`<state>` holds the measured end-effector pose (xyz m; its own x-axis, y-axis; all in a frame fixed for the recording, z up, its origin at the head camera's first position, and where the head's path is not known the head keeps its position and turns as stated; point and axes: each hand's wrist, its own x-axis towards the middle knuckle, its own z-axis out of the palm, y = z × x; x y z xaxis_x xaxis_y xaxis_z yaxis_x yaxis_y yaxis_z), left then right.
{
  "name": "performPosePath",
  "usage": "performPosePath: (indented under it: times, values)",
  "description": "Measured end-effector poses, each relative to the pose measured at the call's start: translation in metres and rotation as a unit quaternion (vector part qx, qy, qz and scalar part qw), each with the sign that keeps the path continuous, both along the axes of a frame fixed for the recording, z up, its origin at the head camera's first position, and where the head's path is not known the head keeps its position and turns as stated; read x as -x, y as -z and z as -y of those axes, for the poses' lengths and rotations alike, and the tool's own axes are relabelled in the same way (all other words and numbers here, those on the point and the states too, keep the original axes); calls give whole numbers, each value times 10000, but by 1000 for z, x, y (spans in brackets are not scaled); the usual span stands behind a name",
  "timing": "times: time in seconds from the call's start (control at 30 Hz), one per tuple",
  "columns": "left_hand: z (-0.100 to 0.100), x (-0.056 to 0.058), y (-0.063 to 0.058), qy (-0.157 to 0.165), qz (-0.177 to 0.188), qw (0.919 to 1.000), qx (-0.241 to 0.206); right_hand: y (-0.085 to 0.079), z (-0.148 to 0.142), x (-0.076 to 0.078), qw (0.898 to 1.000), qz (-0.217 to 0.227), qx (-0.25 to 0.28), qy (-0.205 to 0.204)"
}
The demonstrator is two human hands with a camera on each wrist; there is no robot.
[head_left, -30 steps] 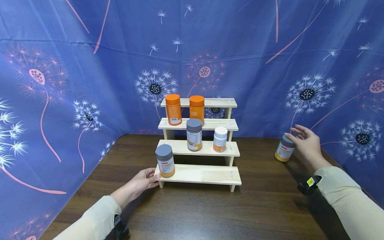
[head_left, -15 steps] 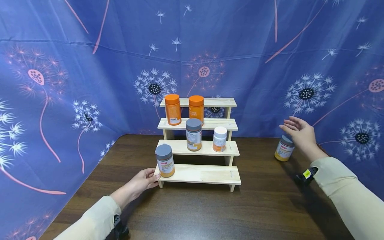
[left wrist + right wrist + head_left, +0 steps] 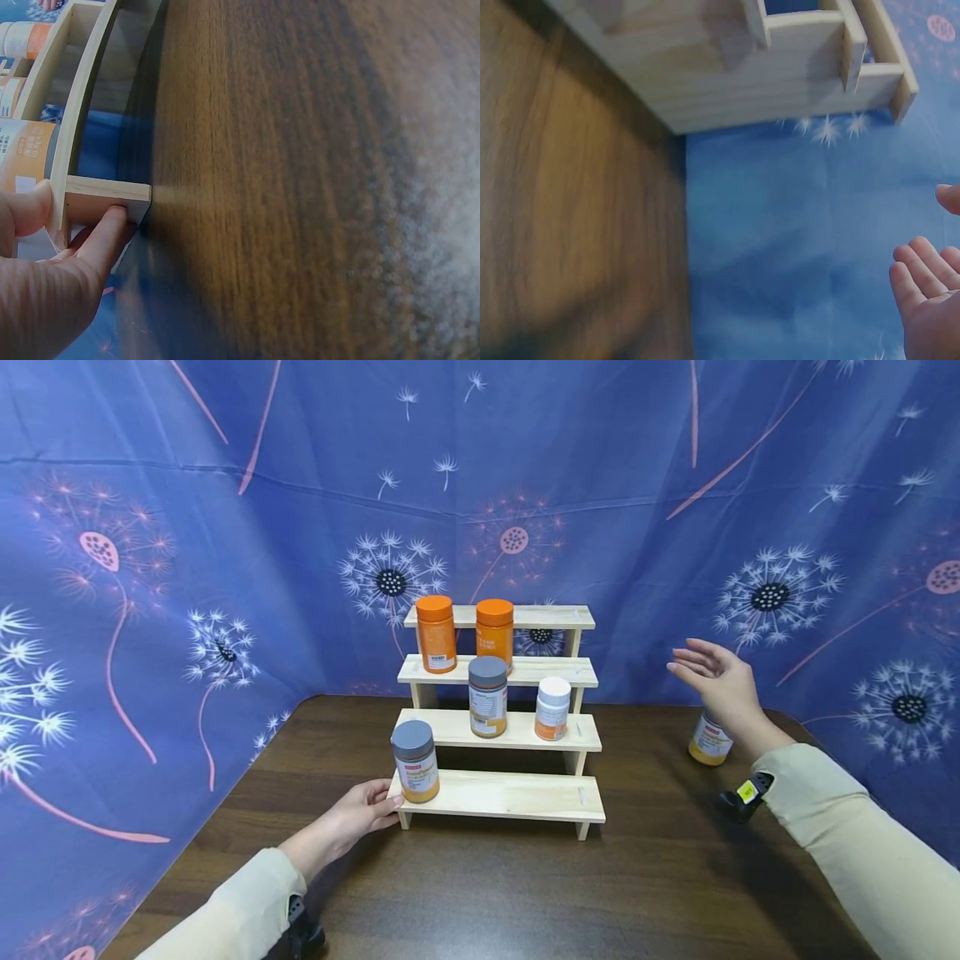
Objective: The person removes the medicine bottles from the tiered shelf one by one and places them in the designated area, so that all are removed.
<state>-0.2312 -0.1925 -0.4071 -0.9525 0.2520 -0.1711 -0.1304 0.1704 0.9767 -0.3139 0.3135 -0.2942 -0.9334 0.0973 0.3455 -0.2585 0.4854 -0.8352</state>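
Observation:
A stepped wooden display rack point(image 3: 510, 795) stands mid-table in the head view. My left hand point(image 3: 337, 828) grips the left end of its lowest step; in the left wrist view the thumb point(image 3: 34, 210) is on top and a finger point(image 3: 112, 232) reaches under, against the leg. Right above that thumb stands a grey-lidded jar point(image 3: 416, 768) with a yellow base. My right hand point(image 3: 723, 692) is in the air, fingers spread and holding nothing. It partly covers another grey-lidded jar point(image 3: 708, 745) on the table at the right, whose lid is hidden.
One step up are a grey-lidded jar point(image 3: 487, 700) and a small white-capped bottle point(image 3: 552, 710). Two orange bottles point(image 3: 437, 637) stand on the step above those. A blue dandelion-print cloth point(image 3: 615, 552) hangs behind the brown table point(image 3: 525, 893).
My right hand has left the lid of the jar at the right and moved up and left, its fingers loosening. That jar has stayed put, and my left hand keeps its grip.

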Motion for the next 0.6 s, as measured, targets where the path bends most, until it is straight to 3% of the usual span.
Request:
performPosePath:
  times: [0.27, 0.6]
  values:
    - [-4, 1, -5, -64, -3, 9999, 88, -18, 26, 5, 9997, -85, 108, -212]
    - [-3, -1, -1, -74, 24, 9999, 86, -17, 56, 13, 9975, -365, 391, -456]
